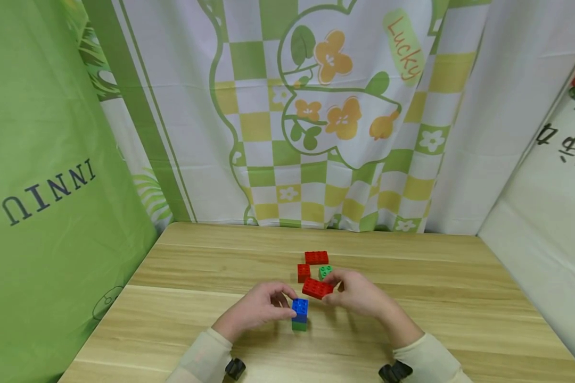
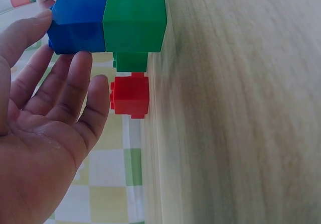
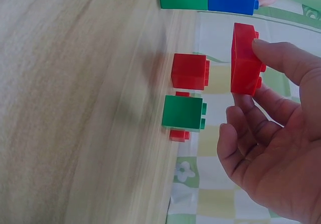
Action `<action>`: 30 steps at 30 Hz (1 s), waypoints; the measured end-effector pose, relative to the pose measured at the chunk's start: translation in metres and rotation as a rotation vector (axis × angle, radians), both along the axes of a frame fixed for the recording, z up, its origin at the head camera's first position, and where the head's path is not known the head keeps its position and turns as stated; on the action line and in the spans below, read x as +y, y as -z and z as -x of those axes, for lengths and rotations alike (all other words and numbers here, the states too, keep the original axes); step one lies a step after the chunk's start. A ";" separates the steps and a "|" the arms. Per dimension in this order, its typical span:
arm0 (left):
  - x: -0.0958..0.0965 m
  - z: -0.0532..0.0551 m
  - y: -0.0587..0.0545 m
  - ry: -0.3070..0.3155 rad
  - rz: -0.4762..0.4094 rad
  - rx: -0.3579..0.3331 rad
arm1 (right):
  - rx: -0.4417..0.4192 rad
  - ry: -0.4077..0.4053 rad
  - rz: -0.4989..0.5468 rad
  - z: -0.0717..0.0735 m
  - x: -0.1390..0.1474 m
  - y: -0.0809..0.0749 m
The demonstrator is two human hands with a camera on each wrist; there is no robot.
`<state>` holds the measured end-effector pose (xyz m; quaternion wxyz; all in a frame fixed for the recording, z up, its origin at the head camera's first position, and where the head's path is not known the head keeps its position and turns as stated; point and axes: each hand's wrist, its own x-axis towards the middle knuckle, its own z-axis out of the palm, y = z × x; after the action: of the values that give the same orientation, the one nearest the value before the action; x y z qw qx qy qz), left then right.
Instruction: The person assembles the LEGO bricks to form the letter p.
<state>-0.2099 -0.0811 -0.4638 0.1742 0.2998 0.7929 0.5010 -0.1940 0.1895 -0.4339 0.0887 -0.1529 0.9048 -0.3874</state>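
Note:
Near the front of the table, a blue brick (image 1: pixel 301 307) sits stacked on a green brick (image 1: pixel 299 326). My left hand (image 1: pixel 256 309) has its thumb and a finger at the blue brick's top, pinching it from the left. Between thumb and fingers of my right hand (image 1: pixel 360 293) is a long red brick (image 1: pixel 316 288), its studs showing in the head view. In the right wrist view that red brick (image 3: pixel 244 61) is raised off the tabletop, apart from the blue and green stack.
Beyond the hands, a small red brick (image 1: pixel 304 272), a green brick (image 1: pixel 325 272) and another long red brick (image 1: pixel 316 257) stand on the wooden table (image 1: pixel 211 255). A patterned curtain (image 1: pixel 254 127) hangs along the table's back edge, with a green cloth (image 1: pixel 52 255) at the left.

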 end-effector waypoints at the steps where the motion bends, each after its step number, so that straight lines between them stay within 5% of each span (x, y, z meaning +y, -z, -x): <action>1: 0.000 0.000 0.000 0.000 0.001 0.002 | 0.001 -0.001 0.001 -0.001 0.000 -0.001; 30: 0.001 0.001 0.000 -0.003 -0.016 0.022 | 0.019 -0.023 -0.018 -0.012 -0.007 -0.021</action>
<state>-0.2111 -0.0804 -0.4641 0.1623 0.3056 0.7911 0.5044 -0.1816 0.1822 -0.4126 0.0861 -0.1660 0.9073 -0.3765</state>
